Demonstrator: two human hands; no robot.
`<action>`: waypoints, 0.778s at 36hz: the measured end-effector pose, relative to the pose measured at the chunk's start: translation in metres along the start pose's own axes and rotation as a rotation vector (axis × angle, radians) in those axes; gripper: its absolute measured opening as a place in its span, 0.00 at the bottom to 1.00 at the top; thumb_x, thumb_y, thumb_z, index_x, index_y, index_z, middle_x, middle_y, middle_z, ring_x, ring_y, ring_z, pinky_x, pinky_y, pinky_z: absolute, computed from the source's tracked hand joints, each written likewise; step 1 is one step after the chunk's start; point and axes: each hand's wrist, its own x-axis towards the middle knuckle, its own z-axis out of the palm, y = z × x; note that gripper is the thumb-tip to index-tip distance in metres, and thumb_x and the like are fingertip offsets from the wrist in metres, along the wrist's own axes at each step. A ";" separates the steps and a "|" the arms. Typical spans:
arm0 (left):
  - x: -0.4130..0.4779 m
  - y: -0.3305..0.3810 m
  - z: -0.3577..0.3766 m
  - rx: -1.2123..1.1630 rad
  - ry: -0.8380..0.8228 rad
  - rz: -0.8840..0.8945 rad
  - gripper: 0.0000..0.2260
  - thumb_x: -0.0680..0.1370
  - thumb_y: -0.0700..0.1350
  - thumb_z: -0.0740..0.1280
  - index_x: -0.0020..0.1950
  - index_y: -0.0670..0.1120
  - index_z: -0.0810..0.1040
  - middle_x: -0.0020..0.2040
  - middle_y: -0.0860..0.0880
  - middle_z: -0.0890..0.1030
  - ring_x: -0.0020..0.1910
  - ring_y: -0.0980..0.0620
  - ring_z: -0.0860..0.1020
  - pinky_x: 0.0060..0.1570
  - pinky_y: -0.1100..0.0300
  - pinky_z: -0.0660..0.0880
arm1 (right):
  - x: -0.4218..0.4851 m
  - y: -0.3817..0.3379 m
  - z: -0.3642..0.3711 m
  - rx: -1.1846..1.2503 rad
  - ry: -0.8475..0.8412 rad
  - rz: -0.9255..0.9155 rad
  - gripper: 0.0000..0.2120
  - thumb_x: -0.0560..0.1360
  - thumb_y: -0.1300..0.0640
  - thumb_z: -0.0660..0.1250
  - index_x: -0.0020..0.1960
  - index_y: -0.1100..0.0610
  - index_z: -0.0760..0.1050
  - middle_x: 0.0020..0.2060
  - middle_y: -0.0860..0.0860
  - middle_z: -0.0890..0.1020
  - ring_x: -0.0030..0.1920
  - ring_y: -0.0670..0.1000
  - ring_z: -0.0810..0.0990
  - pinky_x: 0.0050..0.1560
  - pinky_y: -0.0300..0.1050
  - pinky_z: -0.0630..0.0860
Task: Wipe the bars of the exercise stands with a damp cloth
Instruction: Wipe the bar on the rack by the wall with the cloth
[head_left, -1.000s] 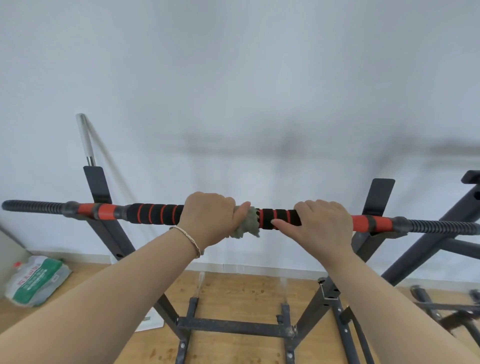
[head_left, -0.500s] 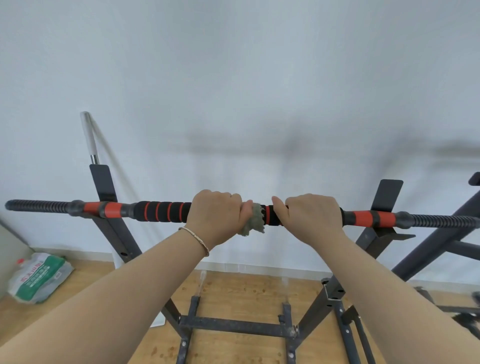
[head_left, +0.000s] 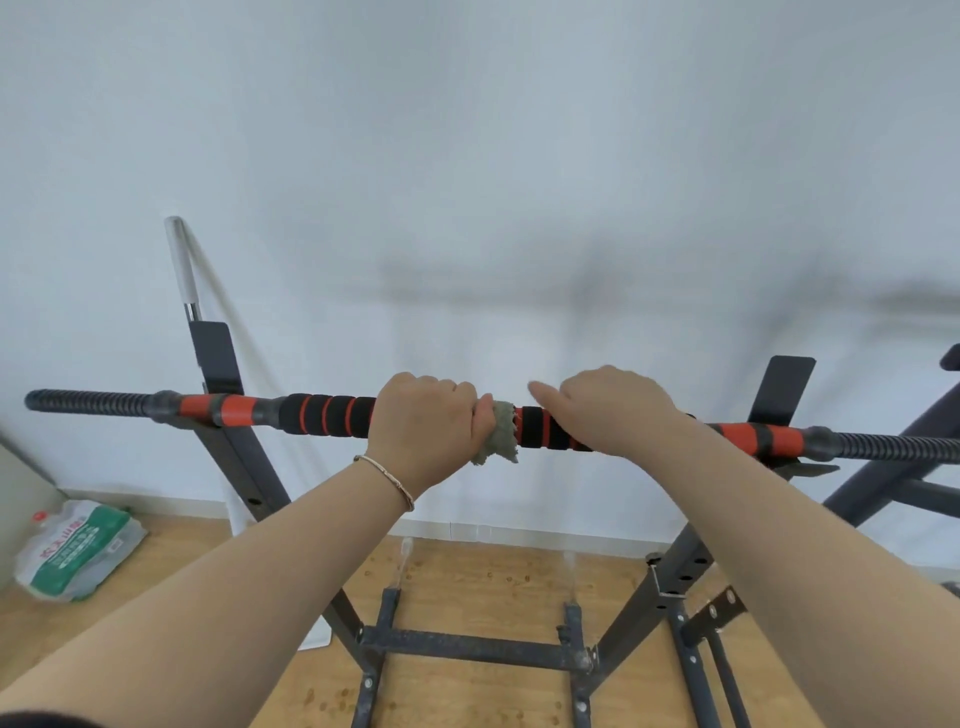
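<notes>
Wiping the foam-grip bar (head_left: 332, 415)
Left hand (head_left: 423, 431) clutches grey cloth (head_left: 503, 434) round it; its axis runs left-right; right hand (head_left: 618, 410) sits just right, grip unclear.

Wooden floor (head_left: 467, 587) bears the stand (head_left: 467, 647) and a bag (head_left: 78, 551).

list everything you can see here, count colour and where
horizontal exercise bar with foam grips: 1, black and orange, across the middle, on the stand
metal exercise stand: 1, dark grey, under the bar
second metal stand: 1, dark grey, partly seen at the right edge
crumpled cloth: 1, grey-green, round the bar
slim pole: 1, white, by the wall, left
plastic bag: 1, green and white, on the floor, left
thin bracelet: 1, pale, left wrist
left hand: 1, grips the cloth round the bar
right hand: 1, over the bar right of the cloth, grip blurred
</notes>
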 end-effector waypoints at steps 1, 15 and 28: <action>-0.001 0.000 0.000 0.001 -0.002 -0.003 0.20 0.80 0.51 0.52 0.28 0.48 0.63 0.22 0.51 0.64 0.22 0.48 0.61 0.29 0.58 0.60 | 0.004 -0.005 -0.001 0.041 -0.066 0.016 0.29 0.81 0.37 0.46 0.39 0.57 0.72 0.32 0.51 0.79 0.33 0.53 0.76 0.37 0.44 0.70; -0.010 -0.028 -0.006 0.032 -0.052 0.018 0.19 0.79 0.51 0.49 0.29 0.48 0.65 0.24 0.52 0.61 0.23 0.48 0.61 0.27 0.59 0.58 | -0.024 -0.005 0.044 -0.176 0.549 -0.050 0.26 0.80 0.43 0.54 0.27 0.55 0.61 0.19 0.49 0.64 0.20 0.54 0.60 0.27 0.40 0.56; -0.010 -0.016 -0.010 0.047 -0.095 -0.066 0.19 0.80 0.50 0.50 0.30 0.49 0.64 0.25 0.52 0.61 0.26 0.48 0.62 0.30 0.57 0.58 | 0.008 -0.023 0.006 0.135 -0.136 0.046 0.32 0.81 0.34 0.43 0.38 0.56 0.73 0.32 0.52 0.84 0.34 0.55 0.84 0.45 0.45 0.76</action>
